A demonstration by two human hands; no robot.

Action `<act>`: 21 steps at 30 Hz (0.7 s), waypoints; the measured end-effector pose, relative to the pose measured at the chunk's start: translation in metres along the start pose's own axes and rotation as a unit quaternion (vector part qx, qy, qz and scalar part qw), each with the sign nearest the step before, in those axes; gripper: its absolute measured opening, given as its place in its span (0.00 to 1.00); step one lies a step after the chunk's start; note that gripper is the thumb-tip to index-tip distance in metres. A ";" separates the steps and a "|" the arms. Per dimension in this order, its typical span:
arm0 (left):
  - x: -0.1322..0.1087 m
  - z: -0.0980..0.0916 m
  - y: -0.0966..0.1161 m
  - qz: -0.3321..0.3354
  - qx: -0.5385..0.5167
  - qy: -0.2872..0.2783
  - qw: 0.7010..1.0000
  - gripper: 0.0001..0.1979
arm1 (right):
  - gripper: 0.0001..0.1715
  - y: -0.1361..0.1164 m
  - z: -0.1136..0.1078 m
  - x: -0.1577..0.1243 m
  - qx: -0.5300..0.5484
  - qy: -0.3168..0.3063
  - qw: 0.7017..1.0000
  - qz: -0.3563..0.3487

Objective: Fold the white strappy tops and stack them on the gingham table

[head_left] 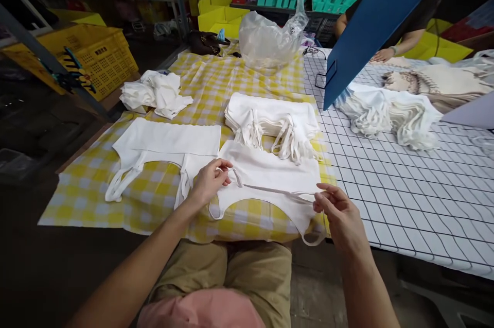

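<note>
White strap [270,189] pinched taut between left hand [208,181], right hand [339,214], over top [270,168].

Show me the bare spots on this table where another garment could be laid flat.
Free: the black-gridded white cloth right of the right hand, and yellow-checked cloth bordering the flat white garment at left. Crowded: the centre, with the stacked white garments and the strapped white garment both hands hold.

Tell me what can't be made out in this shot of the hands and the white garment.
Head view only:
- White garment: its near hem drops behind the table edge.
- Left hand, right hand: fingertips curl over the strap, hiding the grip.
- Co-worker's hand: the blue board hides the body.
- Plastic bag: contents unclear.
</note>
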State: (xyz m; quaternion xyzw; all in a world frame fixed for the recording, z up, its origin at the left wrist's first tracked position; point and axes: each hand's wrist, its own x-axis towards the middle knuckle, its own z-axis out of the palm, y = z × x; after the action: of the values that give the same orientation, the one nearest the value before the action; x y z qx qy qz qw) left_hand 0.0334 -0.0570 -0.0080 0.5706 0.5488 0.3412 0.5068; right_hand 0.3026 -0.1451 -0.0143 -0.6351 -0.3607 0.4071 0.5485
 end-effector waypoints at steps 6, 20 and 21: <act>-0.007 0.006 -0.004 -0.020 0.025 0.006 0.999 0.07 | 0.23 0.005 0.000 -0.012 0.025 -0.012 0.998 0.060; -0.022 0.006 -0.006 0.016 0.048 0.003 0.999 0.10 | 0.24 0.002 -0.004 -0.034 0.018 0.001 0.996 0.090; -0.025 0.005 -0.005 0.025 0.050 -0.013 0.998 0.11 | 0.23 0.001 -0.006 -0.036 -0.004 -0.025 0.996 0.091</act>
State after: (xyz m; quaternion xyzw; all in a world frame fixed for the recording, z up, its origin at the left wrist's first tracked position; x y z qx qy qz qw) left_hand 0.0331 -0.0828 -0.0103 0.6135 0.5439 0.3183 0.4759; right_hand 0.2931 -0.1799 -0.0109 -0.6569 -0.3170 0.4698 0.4972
